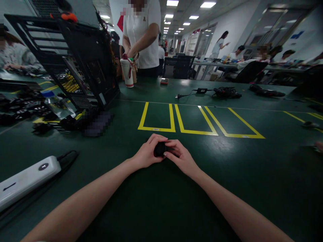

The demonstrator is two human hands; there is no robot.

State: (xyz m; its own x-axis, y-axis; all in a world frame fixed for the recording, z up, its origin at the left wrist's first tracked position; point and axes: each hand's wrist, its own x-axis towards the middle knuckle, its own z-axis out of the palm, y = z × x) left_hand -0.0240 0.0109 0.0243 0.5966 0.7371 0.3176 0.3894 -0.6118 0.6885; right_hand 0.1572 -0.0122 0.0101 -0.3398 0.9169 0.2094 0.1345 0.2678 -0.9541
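Head camera: worn on the person's head, facing forward and down over the green counter [156,205].
Forearms [96,191]: close to the lens, entering at the bottom edge.
Black round piece [159,149]: near, just below mid-frame.
Ceiling lights [172,3]: far off, topping the view down the long room.

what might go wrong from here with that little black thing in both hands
The small round black object is held between the fingers of the left hand and right hand; if either grip loosens, it could slip and perhaps roll across the green tabletop.

Farther off, a white cup stands close beside the black computer case; if it were knocked over, any drink inside might reach the case, though its contents are hidden.
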